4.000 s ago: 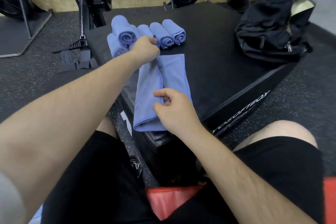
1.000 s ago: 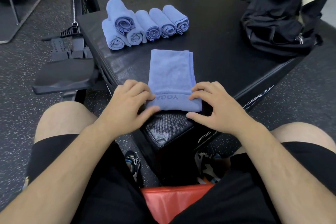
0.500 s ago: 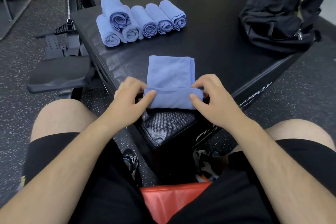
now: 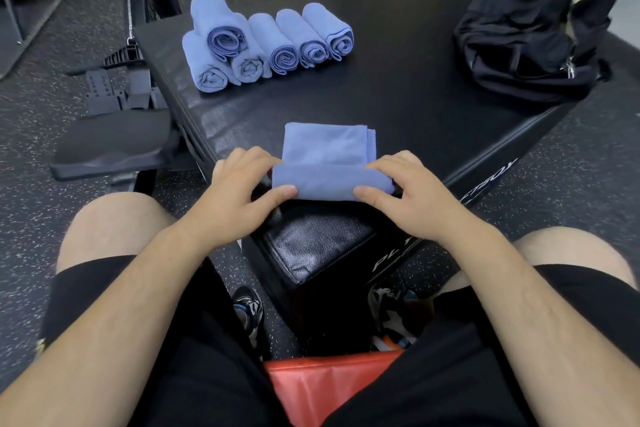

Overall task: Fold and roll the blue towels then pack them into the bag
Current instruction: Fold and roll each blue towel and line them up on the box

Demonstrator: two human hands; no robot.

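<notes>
Left hand (image 4: 239, 198) and right hand (image 4: 412, 201) each grip an end of the blue towel (image 4: 329, 182), whose roll I see has thickened, leaving only a short far tail.

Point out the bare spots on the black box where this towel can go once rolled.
Widest bare patch of the box top: between the rolled towels and the black bag. A narrower strip lies between those rolls and the half-rolled towel. Crowded: the near corner, where the left hand and right hand grip that towel.
</notes>
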